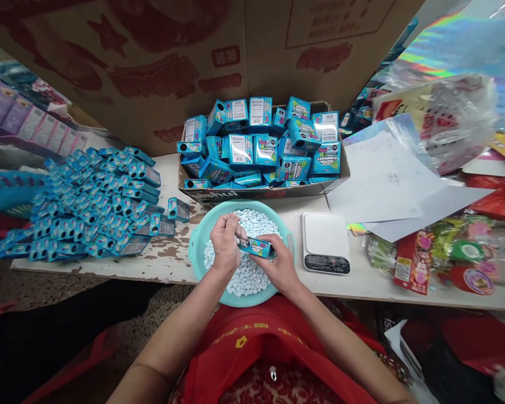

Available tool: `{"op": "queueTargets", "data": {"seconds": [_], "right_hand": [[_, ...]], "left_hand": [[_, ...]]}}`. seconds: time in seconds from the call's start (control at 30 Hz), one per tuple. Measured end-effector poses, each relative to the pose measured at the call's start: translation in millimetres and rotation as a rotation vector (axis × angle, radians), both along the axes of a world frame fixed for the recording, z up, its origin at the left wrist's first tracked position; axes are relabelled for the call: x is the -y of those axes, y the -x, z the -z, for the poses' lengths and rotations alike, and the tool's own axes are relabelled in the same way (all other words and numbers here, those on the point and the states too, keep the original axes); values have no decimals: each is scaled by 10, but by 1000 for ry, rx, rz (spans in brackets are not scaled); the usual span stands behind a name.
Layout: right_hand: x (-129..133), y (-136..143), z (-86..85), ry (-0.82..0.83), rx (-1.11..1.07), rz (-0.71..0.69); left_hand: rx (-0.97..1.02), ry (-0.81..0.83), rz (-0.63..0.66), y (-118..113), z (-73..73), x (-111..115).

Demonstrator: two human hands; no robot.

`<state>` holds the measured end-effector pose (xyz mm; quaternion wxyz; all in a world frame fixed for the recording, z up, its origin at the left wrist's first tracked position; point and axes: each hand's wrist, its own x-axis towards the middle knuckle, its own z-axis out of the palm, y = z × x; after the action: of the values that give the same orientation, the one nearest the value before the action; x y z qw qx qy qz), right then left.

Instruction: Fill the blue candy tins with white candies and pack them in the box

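My right hand (280, 262) grips a small blue candy box (258, 247) printed "Caramelo Macizo", lying on its side with one end facing my left hand. Closed at that end of the box, my left hand (226, 241) has its fingers bunched together. Something small and greyish shows at its fingertips, but I cannot make out what it is. Both hands are above a turquoise basin (197, 264) that holds a heap of small pale candies (248, 279). Part of the heap is hidden behind the hands and the box.
Behind the basin, a carton (256, 193) is full of blue candy boxes. Many more boxes (96, 207) stand massed at the left of the table. A white kitchen scale (326, 238) lies right of the basin, beside paper sheets (382, 179) and packaged sweets (416, 264). A large cardboard box (252, 50) rises behind.
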<state>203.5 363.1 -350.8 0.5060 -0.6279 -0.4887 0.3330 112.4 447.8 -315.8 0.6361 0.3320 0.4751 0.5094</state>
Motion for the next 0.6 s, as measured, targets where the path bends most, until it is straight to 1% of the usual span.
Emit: {"op": "queueTargets", "data": {"seconds": [0.1, 0.27, 0.37, 0.4, 0.43, 0.5, 0.53, 0.57, 0.6], "right_hand": [[-14, 2, -13, -14, -13, 24], [-28, -31, -25, 33, -68, 35], [16, -122, -38, 34, -146, 68], [35, -162, -41, 23, -165, 92], [53, -204, -43, 14, -177, 117], [87, -296, -47, 10, -188, 155], [105, -346, -52, 17, -196, 161], [125, -402, -60, 25, -209, 164], [151, -466, -69, 29, -222, 177]], "left_hand": [[-40, -57, -23, -26, 2, 18], [-58, -1, -35, -88, -37, -2], [-72, 0, -52, 11, -11, -63], [-134, -9, -30, 80, 26, -89], [-239, -21, 28, 162, 75, -117], [-546, -82, 217, 334, 181, -183], [-707, -136, 311, 404, 220, -225], [-843, -204, 375, 447, 242, -275], [-942, -283, 389, 453, 242, -337]]}}
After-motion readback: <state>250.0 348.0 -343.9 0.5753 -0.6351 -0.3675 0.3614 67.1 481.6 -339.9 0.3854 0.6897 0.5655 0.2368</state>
